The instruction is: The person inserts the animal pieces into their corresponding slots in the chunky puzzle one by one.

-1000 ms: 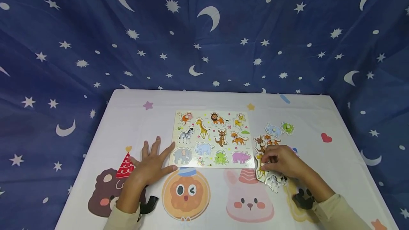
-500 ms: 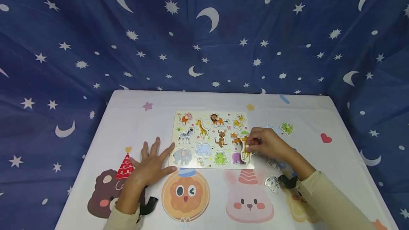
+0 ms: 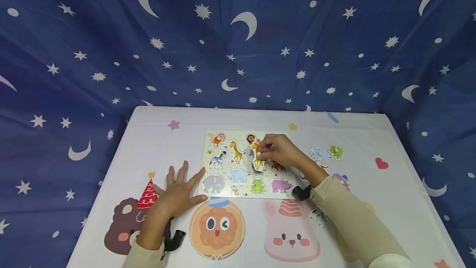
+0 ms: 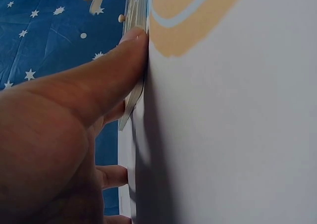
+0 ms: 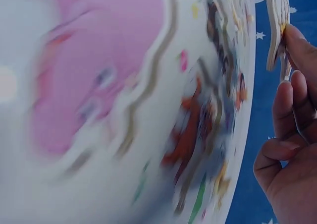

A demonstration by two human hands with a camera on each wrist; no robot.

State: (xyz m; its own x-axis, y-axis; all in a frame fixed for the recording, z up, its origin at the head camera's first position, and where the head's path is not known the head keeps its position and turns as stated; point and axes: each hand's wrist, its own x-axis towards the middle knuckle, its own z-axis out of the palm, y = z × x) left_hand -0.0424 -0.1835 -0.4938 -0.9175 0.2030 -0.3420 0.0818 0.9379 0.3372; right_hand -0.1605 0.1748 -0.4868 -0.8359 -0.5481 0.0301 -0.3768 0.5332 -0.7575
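A pale animal puzzle board (image 3: 267, 196) lies on the white table. Over its upper right part, my right hand (image 3: 281, 150) pinches a giraffe puzzle piece (image 3: 257, 159) between thumb and fingers. In the right wrist view this giraffe piece (image 5: 274, 30) is seen edge-on, raised off the board. The giraffe picture (image 3: 237, 151) on the board is to the left of the held piece. My left hand (image 3: 177, 195) rests with spread fingers at the board's left edge; in the left wrist view its thumb (image 4: 111, 73) touches the board's side. The kangaroo picture is mostly hidden.
Right of the board lie loose pieces: a blue rhino (image 3: 319, 154), a green frog (image 3: 336, 151) and a zebra (image 3: 317, 217), partly covered by my right sleeve (image 3: 346, 214). Others are partly hidden under that arm. A blue star-patterned cloth (image 3: 238, 61) hangs behind the table.
My right hand has lifted the giraffe piece from the pile at the right and carried it left and away from me, over the board. My left hand has stayed in place.
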